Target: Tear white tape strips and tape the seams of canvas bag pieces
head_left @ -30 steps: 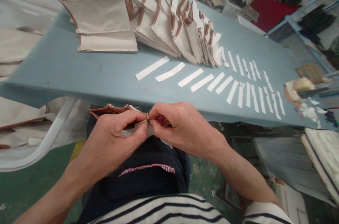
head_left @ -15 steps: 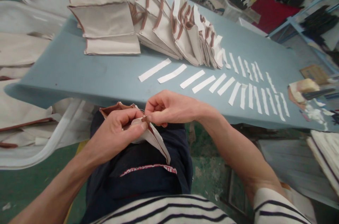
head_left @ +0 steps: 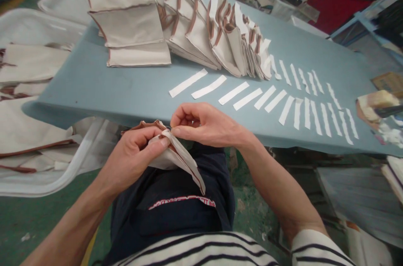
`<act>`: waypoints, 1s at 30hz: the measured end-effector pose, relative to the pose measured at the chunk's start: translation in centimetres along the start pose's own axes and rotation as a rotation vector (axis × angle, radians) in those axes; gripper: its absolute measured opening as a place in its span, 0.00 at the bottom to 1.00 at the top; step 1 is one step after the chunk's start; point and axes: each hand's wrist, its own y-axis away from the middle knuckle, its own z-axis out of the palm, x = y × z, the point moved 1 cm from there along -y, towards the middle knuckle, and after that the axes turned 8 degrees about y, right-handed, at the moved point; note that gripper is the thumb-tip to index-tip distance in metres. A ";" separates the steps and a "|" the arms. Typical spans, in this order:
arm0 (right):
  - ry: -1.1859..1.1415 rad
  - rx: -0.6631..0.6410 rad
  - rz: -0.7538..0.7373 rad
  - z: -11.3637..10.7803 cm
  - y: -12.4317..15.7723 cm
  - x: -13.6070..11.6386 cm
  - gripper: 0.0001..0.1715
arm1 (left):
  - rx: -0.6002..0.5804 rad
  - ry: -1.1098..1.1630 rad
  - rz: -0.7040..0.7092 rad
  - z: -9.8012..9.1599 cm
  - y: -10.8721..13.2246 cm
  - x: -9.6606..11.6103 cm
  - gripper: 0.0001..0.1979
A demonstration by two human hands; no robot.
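Note:
Just in front of the table edge, my left hand [head_left: 137, 152] pinches a cream fabric bag [head_left: 185, 159] with brown edging between thumb and fingers. The bag hangs down over the dark apron, one pointed corner lowest. My right hand [head_left: 201, 125] is closed, thumb against forefinger, right beside the bag's upper edge. Whatever lies between those fingertips is too small to make out. Part of the bag is hidden behind my left hand.
A blue-green covered table [head_left: 94, 89] stretches ahead, bearing a row of stacked cream bags [head_left: 132, 24] and several white strips [head_left: 234, 93]. On the left, a white plastic bin [head_left: 75, 161] holds more bags. A yellowish block [head_left: 384, 100] sits at the table's right end.
My right thumb and forefinger have drawn slightly away from the bag's brown edge. My left hand keeps hold of the bag. The whole view has shifted slightly.

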 end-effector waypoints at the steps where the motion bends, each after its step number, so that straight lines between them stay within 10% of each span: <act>1: -0.002 0.067 0.023 0.5 0.5 0.0 0.09 | 0.028 -0.013 0.022 -0.1 0.2 0.0 0.17; 13: -0.031 0.351 0.336 6.7 2.6 2.2 0.05 | 0.139 -0.136 0.087 1.7 1.3 -0.5 0.12; 30: -0.223 0.380 0.203 8.6 3.3 2.8 0.05 | 0.208 -0.114 -0.054 2.0 1.5 -1.0 0.13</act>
